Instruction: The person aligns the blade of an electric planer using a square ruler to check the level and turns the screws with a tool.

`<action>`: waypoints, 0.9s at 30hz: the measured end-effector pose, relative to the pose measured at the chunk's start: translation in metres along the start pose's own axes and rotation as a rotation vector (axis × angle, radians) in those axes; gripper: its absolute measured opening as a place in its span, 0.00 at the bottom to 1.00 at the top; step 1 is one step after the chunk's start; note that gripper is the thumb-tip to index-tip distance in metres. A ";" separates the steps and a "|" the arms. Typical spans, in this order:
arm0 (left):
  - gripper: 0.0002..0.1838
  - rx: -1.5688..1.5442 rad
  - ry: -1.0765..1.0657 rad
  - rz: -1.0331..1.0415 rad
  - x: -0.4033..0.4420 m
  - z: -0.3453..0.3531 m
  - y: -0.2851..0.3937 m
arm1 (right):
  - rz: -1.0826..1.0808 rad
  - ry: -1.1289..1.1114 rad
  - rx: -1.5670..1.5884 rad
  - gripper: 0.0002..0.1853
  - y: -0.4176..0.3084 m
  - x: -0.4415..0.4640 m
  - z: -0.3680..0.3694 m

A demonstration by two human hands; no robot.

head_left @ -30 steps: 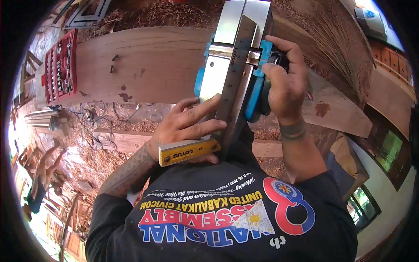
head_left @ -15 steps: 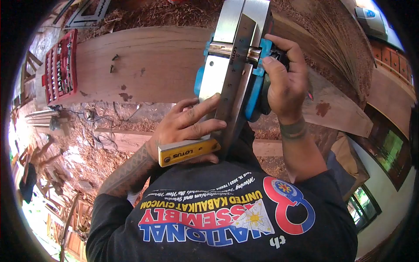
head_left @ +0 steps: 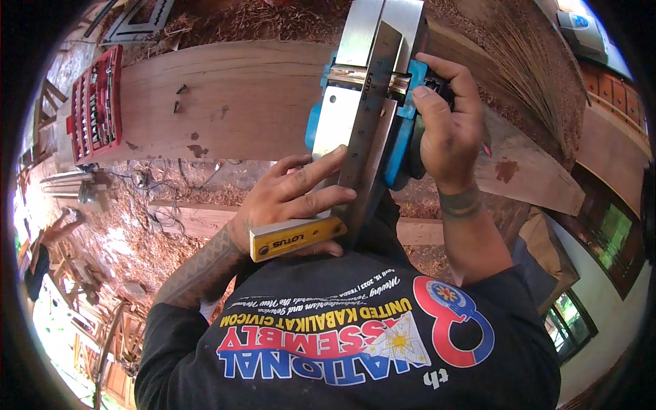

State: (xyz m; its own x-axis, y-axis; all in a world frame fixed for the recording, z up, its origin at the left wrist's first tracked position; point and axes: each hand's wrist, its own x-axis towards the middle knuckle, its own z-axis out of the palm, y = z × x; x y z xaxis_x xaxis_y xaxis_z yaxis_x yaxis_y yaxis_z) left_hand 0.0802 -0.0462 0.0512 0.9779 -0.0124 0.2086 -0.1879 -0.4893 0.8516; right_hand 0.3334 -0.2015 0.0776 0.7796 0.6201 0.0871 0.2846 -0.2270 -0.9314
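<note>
An electric hand planer [head_left: 332, 119] with a blue body lies sole up in front of my chest, its metal sole and cutter drum showing. Across the sole runs the steel blade of a try square [head_left: 297, 239] with a yellow LOTUS handle. My left hand [head_left: 283, 195] is closed around the square, fingers along the blade and the thumb below the handle. My right hand [head_left: 447, 126] grips the planer's side near the drum, thumb and index finger on the blue housing. The palm side of that grip is partly hidden.
Behind the planer lies a wide wooden board [head_left: 239, 102] with two small dark bits [head_left: 179, 99] on it. A red socket set case [head_left: 96, 106] sits at its left end. Wood shavings [head_left: 232, 24] cover the ground, with a bundle of thin sticks [head_left: 529, 75] at right.
Almost nothing differs. The square and planer have shifted very slightly in view, and both hands keep their holds.
</note>
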 end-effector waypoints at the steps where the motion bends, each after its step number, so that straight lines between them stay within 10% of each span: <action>1: 0.47 0.001 -0.001 -0.001 0.000 0.000 0.000 | 0.001 0.000 -0.001 0.16 0.000 0.000 0.000; 27: 0.49 0.065 -0.040 0.052 0.003 -0.008 -0.002 | -0.050 -0.029 -0.018 0.20 0.003 0.002 -0.002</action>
State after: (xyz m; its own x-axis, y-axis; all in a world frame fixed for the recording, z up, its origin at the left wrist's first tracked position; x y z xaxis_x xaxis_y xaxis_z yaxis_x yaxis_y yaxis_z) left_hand 0.0826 -0.0380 0.0535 0.9700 -0.0737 0.2316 -0.2338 -0.5430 0.8065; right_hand 0.3367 -0.2029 0.0762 0.7477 0.6527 0.1224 0.3327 -0.2086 -0.9197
